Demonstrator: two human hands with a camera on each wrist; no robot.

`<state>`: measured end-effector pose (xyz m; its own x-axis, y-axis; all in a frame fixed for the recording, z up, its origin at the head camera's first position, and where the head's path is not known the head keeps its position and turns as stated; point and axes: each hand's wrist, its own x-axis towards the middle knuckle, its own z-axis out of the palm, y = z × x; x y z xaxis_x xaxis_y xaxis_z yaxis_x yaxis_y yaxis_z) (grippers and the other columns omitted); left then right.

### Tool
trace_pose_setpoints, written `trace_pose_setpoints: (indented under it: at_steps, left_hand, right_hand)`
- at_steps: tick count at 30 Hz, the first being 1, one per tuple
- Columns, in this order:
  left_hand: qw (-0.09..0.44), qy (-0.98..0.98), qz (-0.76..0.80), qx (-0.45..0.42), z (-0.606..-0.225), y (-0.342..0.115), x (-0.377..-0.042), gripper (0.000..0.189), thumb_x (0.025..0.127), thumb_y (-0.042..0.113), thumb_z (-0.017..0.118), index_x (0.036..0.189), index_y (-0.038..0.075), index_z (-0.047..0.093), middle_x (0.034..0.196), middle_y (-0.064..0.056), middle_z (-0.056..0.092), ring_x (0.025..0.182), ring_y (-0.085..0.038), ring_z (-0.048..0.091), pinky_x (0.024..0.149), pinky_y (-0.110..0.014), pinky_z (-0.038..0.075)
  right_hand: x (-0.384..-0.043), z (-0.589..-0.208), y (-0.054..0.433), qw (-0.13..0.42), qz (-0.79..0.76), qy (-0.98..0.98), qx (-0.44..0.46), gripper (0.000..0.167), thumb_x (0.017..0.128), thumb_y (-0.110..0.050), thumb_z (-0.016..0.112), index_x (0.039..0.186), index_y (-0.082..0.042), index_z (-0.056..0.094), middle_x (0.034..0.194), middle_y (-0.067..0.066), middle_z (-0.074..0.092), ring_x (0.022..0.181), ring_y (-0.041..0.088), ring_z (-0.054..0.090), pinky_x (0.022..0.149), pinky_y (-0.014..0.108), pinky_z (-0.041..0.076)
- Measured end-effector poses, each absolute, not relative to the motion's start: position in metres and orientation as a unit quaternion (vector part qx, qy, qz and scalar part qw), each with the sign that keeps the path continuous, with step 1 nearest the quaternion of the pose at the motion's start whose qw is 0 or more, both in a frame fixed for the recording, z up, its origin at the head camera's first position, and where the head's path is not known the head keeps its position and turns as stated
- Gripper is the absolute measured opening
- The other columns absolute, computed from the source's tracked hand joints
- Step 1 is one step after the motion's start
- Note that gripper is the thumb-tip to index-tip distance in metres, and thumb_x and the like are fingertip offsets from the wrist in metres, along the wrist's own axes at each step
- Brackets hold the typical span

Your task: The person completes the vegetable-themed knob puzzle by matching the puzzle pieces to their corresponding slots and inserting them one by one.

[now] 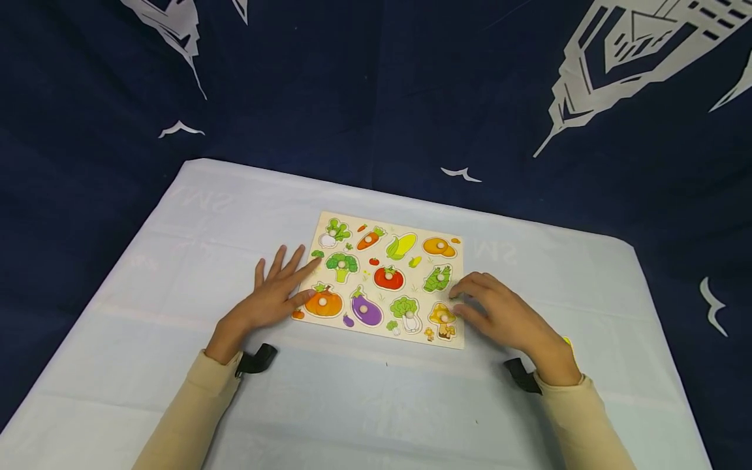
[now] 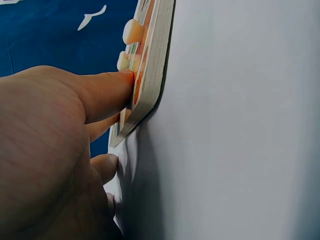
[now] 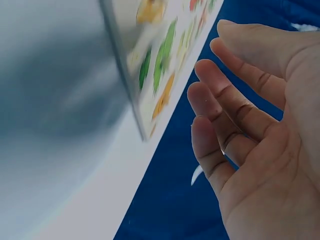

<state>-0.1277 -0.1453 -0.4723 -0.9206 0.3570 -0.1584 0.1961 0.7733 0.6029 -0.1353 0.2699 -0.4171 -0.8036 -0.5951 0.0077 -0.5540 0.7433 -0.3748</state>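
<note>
A wooden vegetable knob puzzle (image 1: 365,335) lies flat on the white-covered table, its pictured pieces seated in the board. My left hand (image 1: 271,295) is spread at the board's left side, thumb by the pumpkin piece (image 1: 323,303) and index finger by the broccoli piece (image 1: 342,266). In the left wrist view the thumb (image 2: 107,92) touches the board's edge area. My right hand (image 1: 499,310) hovers at the right edge, fingers loosely bent near the mushroom piece (image 1: 442,318) and the green asparagus piece (image 1: 437,279). The right wrist view shows its fingers (image 3: 212,80) apart from the board, holding nothing.
A white cloth (image 1: 376,405) covers the table. Behind it hangs a dark blue curtain (image 1: 352,98) with white building and bird prints. Black straps with small black devices (image 1: 258,359) sit at both wrists. A bit of yellow (image 1: 567,342) shows beside the right wrist.
</note>
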Motion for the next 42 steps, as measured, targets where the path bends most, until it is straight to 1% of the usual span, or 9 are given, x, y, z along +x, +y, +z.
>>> trace_pose_setpoints:
  at_steps: [4, 9, 14, 17, 22, 25, 29, 36, 42]
  left_hand:
    - [0.135, 0.933, 0.302, 0.145, -0.473, -0.146, -0.128, 0.064, 0.103, 0.037, 0.052, 0.159, 0.018, 0.028, 0.169, -0.017, 0.002, 0.153, -0.042, -0.016, 0.113, -0.067, -0.02]
    - [0.138, 0.932, 0.303, 0.141, -0.473, -0.145, -0.127, 0.064, 0.103, 0.038, 0.052, 0.159, 0.019, 0.029, 0.169, -0.017, 0.002, 0.153, -0.042, -0.016, 0.113, -0.067, -0.02]
    - [0.136, 0.933, 0.301, 0.142, -0.474, -0.145, -0.128, 0.064, 0.103, 0.038, 0.052, 0.159, 0.019, 0.028, 0.169, -0.016, 0.002, 0.153, -0.042, -0.016, 0.114, -0.067, -0.02]
    - [0.136, 0.932, 0.302, 0.144, -0.473, -0.145, -0.128, 0.064, 0.103, 0.038, 0.052, 0.159, 0.019, 0.028, 0.169, -0.016, 0.002, 0.153, -0.042, -0.016, 0.114, -0.067, -0.02]
    - [0.137, 0.933, 0.303, 0.14, -0.472, -0.146, -0.127, 0.064, 0.103, 0.038, 0.052, 0.159, 0.019, 0.028, 0.169, -0.016, 0.002, 0.153, -0.042, -0.016, 0.113, -0.067, -0.02]
    - [0.137, 0.932, 0.304, 0.138, -0.472, -0.146, -0.128, 0.065, 0.102, 0.039, 0.052, 0.159, 0.019, 0.028, 0.169, -0.016, 0.002, 0.153, -0.041, -0.016, 0.114, -0.066, -0.02]
    - [0.137, 0.932, 0.307, 0.139, -0.472, -0.146, -0.128, 0.065, 0.102, 0.039, 0.052, 0.159, 0.019, 0.028, 0.169, -0.015, 0.002, 0.153, -0.041, -0.017, 0.114, -0.066, -0.02]
    - [0.139, 0.931, 0.306, 0.141, -0.473, -0.145, -0.128, 0.064, 0.102, 0.039, 0.052, 0.159, 0.019, 0.028, 0.169, -0.016, 0.002, 0.153, -0.041, -0.017, 0.113, -0.066, -0.02]
    - [0.136, 0.931, 0.307, 0.143, -0.472, -0.144, -0.127, 0.064, 0.103, 0.039, 0.052, 0.159, 0.018, 0.029, 0.169, -0.017, 0.003, 0.153, -0.042, -0.016, 0.113, -0.067, -0.02]
  right_hand:
    - [-0.136, -0.417, 0.284, 0.038, -0.188, 0.933, -0.305, 0.019, 0.091, -0.014, 0.074, 0.109, -0.009, 0.071, 0.114, 0.0, 0.065, 0.112, 0.021, 0.058, 0.099, 0.045, 0.048]
    - [-0.132, -0.42, 0.301, 0.003, -0.196, 0.932, -0.305, 0.019, 0.088, -0.012, 0.076, 0.106, -0.011, 0.07, 0.114, -0.001, 0.062, 0.111, 0.02, 0.057, 0.096, 0.04, 0.045]
    - [-0.128, -0.423, 0.316, 0.002, -0.194, 0.937, -0.29, 0.019, 0.088, -0.01, 0.077, 0.105, -0.011, 0.071, 0.112, 0.0, 0.064, 0.108, 0.02, 0.058, 0.093, 0.039, 0.045]
    - [-0.125, -0.422, 0.325, 0.009, -0.19, 0.943, -0.274, 0.018, 0.089, -0.011, 0.076, 0.106, -0.012, 0.071, 0.111, -0.002, 0.065, 0.103, 0.019, 0.06, 0.088, 0.038, 0.047]
    - [-0.12, -0.418, 0.341, 0.007, -0.197, 0.944, -0.265, 0.016, 0.091, -0.013, 0.074, 0.106, -0.014, 0.071, 0.109, -0.004, 0.066, 0.094, 0.015, 0.059, 0.075, 0.035, 0.05]
    - [-0.117, -0.418, 0.351, 0.0, -0.203, 0.943, -0.264, 0.018, 0.089, -0.011, 0.075, 0.106, -0.014, 0.071, 0.107, -0.005, 0.067, 0.09, 0.012, 0.058, 0.069, 0.032, 0.05]
    - [-0.111, -0.42, 0.366, -0.007, -0.21, 0.941, -0.267, 0.024, 0.086, -0.007, 0.078, 0.107, -0.014, 0.071, 0.104, -0.005, 0.067, 0.087, 0.008, 0.056, 0.066, 0.028, 0.048]
    - [-0.098, -0.424, 0.397, 0.015, -0.232, 0.943, -0.238, 0.026, 0.083, -0.006, 0.08, 0.106, -0.016, 0.073, 0.094, -0.012, 0.065, 0.08, -0.002, 0.052, 0.065, 0.023, 0.045]
    - [-0.089, -0.424, 0.42, 0.058, -0.264, 0.942, -0.196, 0.026, 0.08, -0.004, 0.081, 0.102, -0.016, 0.074, 0.084, -0.013, 0.061, 0.077, -0.001, 0.052, 0.063, 0.018, 0.041]
